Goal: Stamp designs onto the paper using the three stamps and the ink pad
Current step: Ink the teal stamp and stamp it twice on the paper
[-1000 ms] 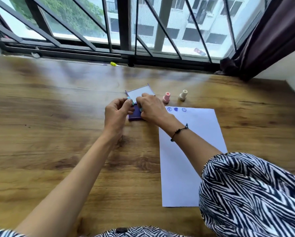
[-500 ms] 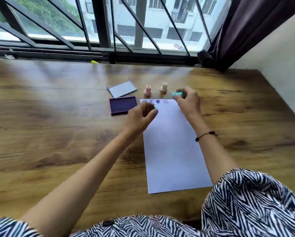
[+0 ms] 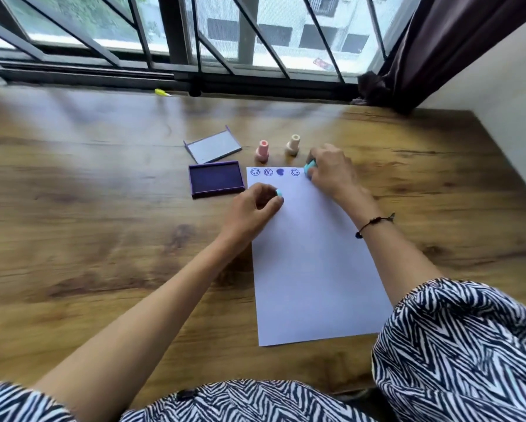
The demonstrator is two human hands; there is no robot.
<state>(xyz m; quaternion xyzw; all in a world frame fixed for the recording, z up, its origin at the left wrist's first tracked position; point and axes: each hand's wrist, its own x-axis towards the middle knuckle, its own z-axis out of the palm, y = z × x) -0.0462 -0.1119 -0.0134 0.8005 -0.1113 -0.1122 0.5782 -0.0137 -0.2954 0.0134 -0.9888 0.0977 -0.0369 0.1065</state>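
Note:
A white paper (image 3: 310, 269) lies on the wooden floor, with several purple prints in a row along its top edge. My right hand (image 3: 331, 169) presses a teal stamp (image 3: 309, 169) down at the paper's top right corner. My left hand (image 3: 252, 208) rests on the paper's left edge and pinches the small teal stamp cap (image 3: 279, 193). The open purple ink pad (image 3: 216, 179) sits just left of the paper. A pink stamp (image 3: 262, 150) and a cream stamp (image 3: 293, 145) stand upright above the paper.
The ink pad's lid (image 3: 213, 147) lies behind the pad. A window with dark bars (image 3: 194, 56) runs along the far side, a dark curtain (image 3: 432, 50) hangs at right, and a white wall (image 3: 511, 86) closes the right side. A small yellow object (image 3: 162, 92) lies by the sill.
Both hands left the ink pad and moved right to the paper. The right hand carried the teal stamp to the top right corner; the left hand came away holding the cap.

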